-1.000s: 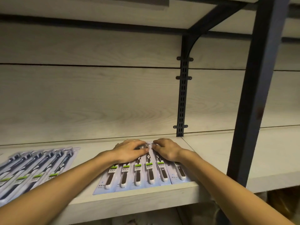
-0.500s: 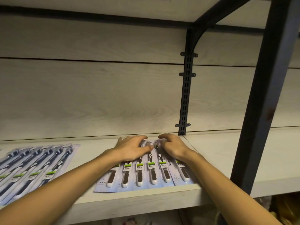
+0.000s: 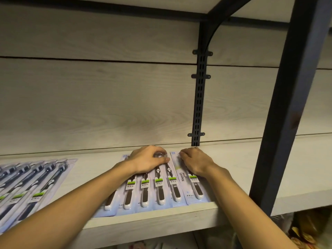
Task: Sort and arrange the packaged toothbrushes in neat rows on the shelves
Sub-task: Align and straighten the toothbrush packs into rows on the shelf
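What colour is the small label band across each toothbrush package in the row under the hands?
Bright green above a white strip, as on this label band; it shows best in the head view.

A pale wood-grain shelf (image 3: 242,169) carries two groups of packaged toothbrushes lying flat: one overlapping row (image 3: 154,191) near the front edge at the middle, another fanned row (image 3: 30,184) well apart at the left.

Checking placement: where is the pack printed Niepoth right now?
Head view: the Niepoth pack lies rightmost in the centre row, under the right hand, near the shelf's front edge.
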